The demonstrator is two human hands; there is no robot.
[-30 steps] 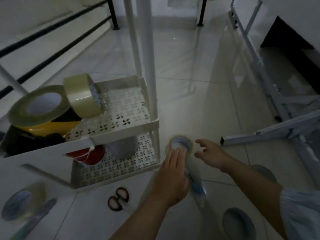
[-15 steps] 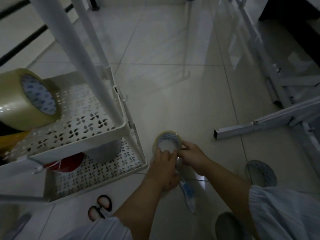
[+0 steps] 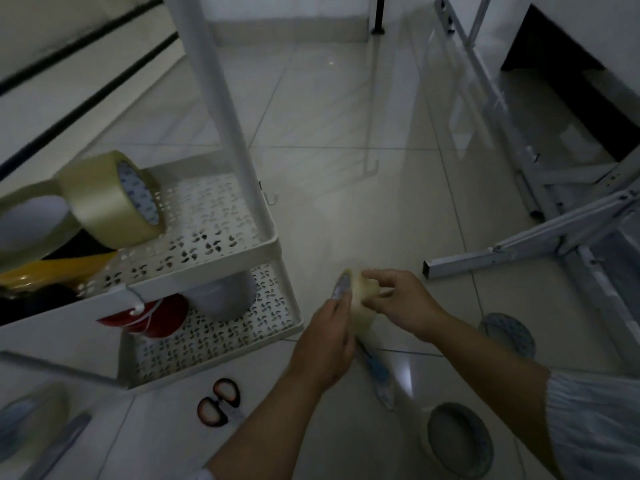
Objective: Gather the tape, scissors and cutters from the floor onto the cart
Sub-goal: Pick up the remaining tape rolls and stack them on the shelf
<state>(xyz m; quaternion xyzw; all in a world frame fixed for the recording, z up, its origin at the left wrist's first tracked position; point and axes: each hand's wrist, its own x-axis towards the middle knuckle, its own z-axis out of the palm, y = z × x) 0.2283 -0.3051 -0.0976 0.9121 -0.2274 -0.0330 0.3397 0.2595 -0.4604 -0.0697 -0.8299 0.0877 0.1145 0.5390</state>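
A roll of clear tape (image 3: pixel 360 292) is held off the floor, tilted on edge, between both my hands. My left hand (image 3: pixel 323 344) grips its near side and my right hand (image 3: pixel 398 301) pinches its far rim. Right below them a blue cutter (image 3: pixel 377 374) lies on the tiles. Scissors with dark handles (image 3: pixel 218 407) lie on the floor by the white cart (image 3: pixel 214 268). The cart's upper shelf holds a big clear tape roll (image 3: pixel 107 202) and a yellow-black roll (image 3: pixel 55 268).
The cart's lower shelf carries a red roll (image 3: pixel 156 317) and a grey one (image 3: pixel 225 299). A white pole (image 3: pixel 221 98) rises from the cart. White metal frames (image 3: pixel 519 244) lie on the floor at right. My slippers (image 3: pixel 460 438) are near the bottom edge.
Both hands closed on the tape roll that lay flat on the floor and lifted it, turning it onto its edge. The view shifted slightly.
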